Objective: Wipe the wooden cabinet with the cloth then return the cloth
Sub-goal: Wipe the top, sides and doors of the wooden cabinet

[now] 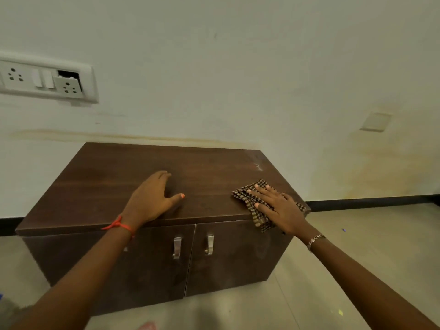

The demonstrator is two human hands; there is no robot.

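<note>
A low dark wooden cabinet with two doors and two metal handles stands against the wall. A brown checked cloth lies on the front right corner of its top, one end hanging over the front edge. My right hand presses flat on the cloth with its fingers spread. My left hand rests palm down on the middle of the cabinet top, near the front edge, holding nothing.
A white wall rises right behind the cabinet. A switch and socket panel is mounted on it at the upper left. A pale scuff marks the top's back right corner. Tiled floor lies in front and to the right.
</note>
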